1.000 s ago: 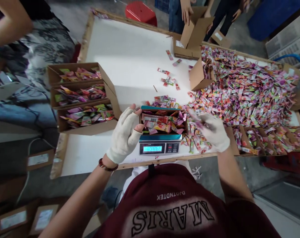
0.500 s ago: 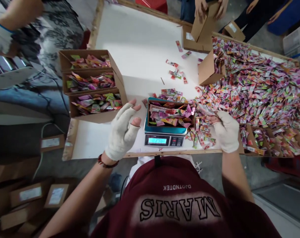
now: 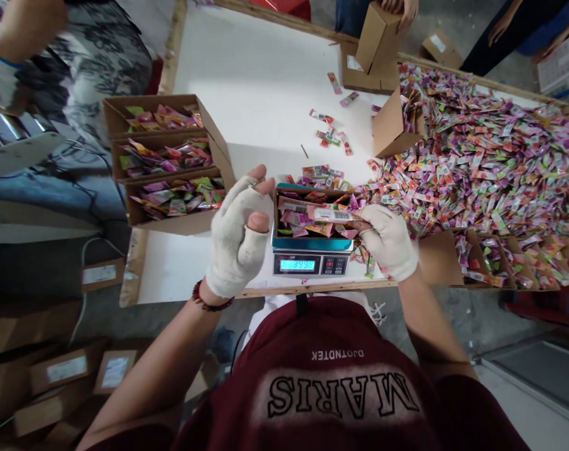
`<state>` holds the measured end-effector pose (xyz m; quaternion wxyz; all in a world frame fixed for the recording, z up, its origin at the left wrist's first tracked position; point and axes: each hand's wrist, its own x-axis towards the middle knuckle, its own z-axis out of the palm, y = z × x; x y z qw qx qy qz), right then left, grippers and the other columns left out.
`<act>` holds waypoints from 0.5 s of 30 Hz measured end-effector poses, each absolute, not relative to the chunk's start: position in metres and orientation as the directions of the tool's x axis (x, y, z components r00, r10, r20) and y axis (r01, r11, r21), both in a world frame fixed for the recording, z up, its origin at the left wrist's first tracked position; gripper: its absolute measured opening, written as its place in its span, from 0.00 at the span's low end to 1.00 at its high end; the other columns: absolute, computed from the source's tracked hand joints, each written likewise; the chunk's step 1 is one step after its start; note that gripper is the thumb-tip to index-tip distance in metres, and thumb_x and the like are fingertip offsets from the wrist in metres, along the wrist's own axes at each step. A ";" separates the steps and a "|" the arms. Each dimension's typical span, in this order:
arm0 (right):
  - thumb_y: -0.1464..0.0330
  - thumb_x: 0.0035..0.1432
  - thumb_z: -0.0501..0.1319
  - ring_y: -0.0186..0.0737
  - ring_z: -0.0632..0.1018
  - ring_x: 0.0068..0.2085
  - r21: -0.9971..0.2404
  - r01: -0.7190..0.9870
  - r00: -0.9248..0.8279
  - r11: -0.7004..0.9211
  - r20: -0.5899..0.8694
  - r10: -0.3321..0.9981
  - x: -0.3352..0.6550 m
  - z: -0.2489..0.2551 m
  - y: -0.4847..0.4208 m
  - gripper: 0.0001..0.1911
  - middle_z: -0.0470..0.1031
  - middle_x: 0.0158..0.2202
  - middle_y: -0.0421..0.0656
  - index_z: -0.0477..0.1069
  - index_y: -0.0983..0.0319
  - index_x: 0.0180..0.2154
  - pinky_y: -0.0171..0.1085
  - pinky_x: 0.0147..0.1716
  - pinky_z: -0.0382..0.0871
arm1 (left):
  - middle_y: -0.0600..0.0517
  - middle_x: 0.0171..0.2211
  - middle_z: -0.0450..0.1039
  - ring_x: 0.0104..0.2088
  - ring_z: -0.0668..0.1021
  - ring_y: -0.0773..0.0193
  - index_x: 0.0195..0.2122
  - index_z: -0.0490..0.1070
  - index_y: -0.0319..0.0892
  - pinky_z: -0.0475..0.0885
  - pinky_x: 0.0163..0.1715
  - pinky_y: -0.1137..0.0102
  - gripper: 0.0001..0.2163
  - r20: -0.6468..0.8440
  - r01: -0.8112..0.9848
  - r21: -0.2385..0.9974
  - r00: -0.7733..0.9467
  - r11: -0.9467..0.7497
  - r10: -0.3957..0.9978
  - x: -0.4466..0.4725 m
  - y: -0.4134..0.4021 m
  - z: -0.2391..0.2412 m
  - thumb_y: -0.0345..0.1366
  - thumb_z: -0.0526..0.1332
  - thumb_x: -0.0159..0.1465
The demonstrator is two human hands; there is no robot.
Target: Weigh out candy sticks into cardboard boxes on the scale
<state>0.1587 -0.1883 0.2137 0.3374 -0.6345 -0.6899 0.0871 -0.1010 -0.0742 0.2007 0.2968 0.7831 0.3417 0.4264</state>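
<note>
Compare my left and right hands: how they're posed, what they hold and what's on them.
The left hand is open, thumb and fingers apart, holding nothing visible; the right hand is closed on a packet. The left hand has a beaded bracelet at its wrist; the right hand has none showing. Both hands wear pale gloves.

Pink-and-white sachet (image 3: pixel 330 214), lengthwise over open carton (image 3: pixel 276 214), sachet-filled

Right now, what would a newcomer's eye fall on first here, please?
Probably the great heap of colourful packets covering the table's right side. Then the scale at the near edge, its display glowing, a filled box on top and the right hand holding a packet over it.
</note>
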 end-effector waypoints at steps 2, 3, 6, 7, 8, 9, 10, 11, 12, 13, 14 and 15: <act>0.74 0.63 0.57 0.43 0.80 0.40 -0.547 0.816 0.018 0.189 0.351 0.936 0.158 0.214 -0.185 0.11 0.80 0.38 0.44 0.76 0.59 0.40 0.42 0.44 0.75 | 0.55 0.66 0.70 0.67 0.71 0.56 0.66 0.67 0.59 0.65 0.70 0.57 0.21 0.473 0.272 0.752 0.412 -0.601 0.779 -0.098 -0.074 0.200 0.49 0.48 0.76; 0.74 0.63 0.57 0.43 0.80 0.41 -0.547 0.816 0.020 0.188 0.352 0.936 0.158 0.215 -0.184 0.11 0.80 0.39 0.44 0.76 0.59 0.40 0.42 0.44 0.75 | 0.56 0.66 0.70 0.67 0.71 0.56 0.66 0.67 0.59 0.65 0.70 0.57 0.21 0.476 0.263 0.753 0.416 -0.603 0.775 -0.097 -0.073 0.199 0.49 0.48 0.76; 0.74 0.64 0.57 0.43 0.80 0.41 -0.540 0.825 0.037 0.166 0.345 0.938 0.163 0.214 -0.184 0.11 0.79 0.39 0.44 0.76 0.59 0.42 0.41 0.44 0.75 | 0.54 0.66 0.70 0.68 0.70 0.55 0.67 0.67 0.58 0.64 0.70 0.56 0.22 0.481 0.238 0.760 0.418 -0.604 0.771 -0.093 -0.070 0.195 0.50 0.46 0.76; 0.74 0.64 0.57 0.43 0.80 0.42 -0.531 0.833 0.033 0.156 0.330 0.943 0.165 0.213 -0.183 0.11 0.79 0.40 0.44 0.77 0.59 0.42 0.42 0.45 0.75 | 0.52 0.67 0.69 0.68 0.70 0.54 0.67 0.66 0.57 0.64 0.70 0.56 0.23 0.486 0.230 0.760 0.419 -0.607 0.767 -0.092 -0.069 0.194 0.51 0.46 0.76; 0.74 0.65 0.57 0.44 0.80 0.43 -0.518 0.842 0.017 0.151 0.306 0.952 0.166 0.211 -0.182 0.11 0.79 0.41 0.46 0.77 0.60 0.44 0.43 0.46 0.76 | 0.51 0.67 0.69 0.68 0.69 0.53 0.68 0.65 0.55 0.64 0.70 0.55 0.24 0.496 0.221 0.758 0.415 -0.614 0.763 -0.091 -0.069 0.192 0.51 0.45 0.76; 0.73 0.65 0.58 0.46 0.79 0.46 -0.503 0.851 -0.009 0.152 0.276 0.961 0.166 0.209 -0.180 0.12 0.79 0.44 0.47 0.77 0.60 0.46 0.44 0.48 0.76 | 0.49 0.67 0.68 0.68 0.69 0.53 0.68 0.65 0.52 0.64 0.70 0.54 0.24 0.511 0.208 0.755 0.410 -0.622 0.756 -0.089 -0.068 0.189 0.51 0.45 0.76; 0.72 0.64 0.58 0.48 0.79 0.49 -0.492 0.856 -0.040 0.159 0.244 0.969 0.166 0.207 -0.178 0.14 0.78 0.47 0.49 0.76 0.61 0.49 0.46 0.51 0.75 | 0.46 0.68 0.67 0.68 0.70 0.52 0.69 0.65 0.50 0.65 0.69 0.54 0.25 0.524 0.193 0.748 0.414 -0.635 0.744 -0.087 -0.069 0.186 0.50 0.46 0.76; 0.72 0.64 0.58 0.50 0.78 0.52 -0.489 0.857 -0.063 0.166 0.219 0.974 0.166 0.204 -0.175 0.16 0.77 0.50 0.51 0.75 0.62 0.52 0.48 0.54 0.75 | 0.44 0.68 0.67 0.67 0.71 0.52 0.68 0.65 0.48 0.67 0.68 0.53 0.24 0.532 0.182 0.734 0.446 -0.655 0.720 -0.083 -0.071 0.183 0.49 0.47 0.76; 0.71 0.65 0.59 0.51 0.77 0.55 -0.495 0.854 -0.066 0.162 0.207 0.976 0.168 0.201 -0.171 0.17 0.76 0.53 0.52 0.74 0.62 0.55 0.49 0.56 0.74 | 0.42 0.67 0.67 0.66 0.72 0.51 0.67 0.66 0.46 0.69 0.66 0.53 0.24 0.526 0.177 0.708 0.513 -0.683 0.678 -0.079 -0.073 0.179 0.48 0.49 0.75; 0.69 0.65 0.60 0.51 0.77 0.55 -0.509 0.848 -0.044 0.145 0.205 0.978 0.172 0.197 -0.167 0.18 0.76 0.54 0.52 0.73 0.62 0.56 0.49 0.57 0.73 | 0.41 0.65 0.69 0.64 0.73 0.50 0.66 0.67 0.45 0.70 0.64 0.52 0.23 0.489 0.193 0.673 0.608 -0.714 0.626 -0.073 -0.076 0.174 0.47 0.53 0.74; 0.68 0.66 0.60 0.50 0.78 0.54 -0.531 0.840 -0.004 0.115 0.204 0.979 0.179 0.191 -0.161 0.17 0.76 0.53 0.51 0.74 0.61 0.55 0.49 0.57 0.74 | 0.40 0.63 0.71 0.62 0.75 0.48 0.64 0.69 0.44 0.72 0.62 0.50 0.22 0.407 0.233 0.629 0.714 -0.742 0.569 -0.066 -0.080 0.169 0.46 0.56 0.72; 0.67 0.66 0.60 0.48 0.79 0.50 -0.554 0.829 0.046 0.075 0.202 0.978 0.188 0.184 -0.154 0.16 0.77 0.51 0.50 0.74 0.60 0.54 0.48 0.55 0.75 | 0.39 0.61 0.74 0.60 0.76 0.46 0.62 0.71 0.42 0.74 0.60 0.50 0.21 0.277 0.298 0.571 0.807 -0.765 0.521 -0.058 -0.083 0.163 0.43 0.59 0.70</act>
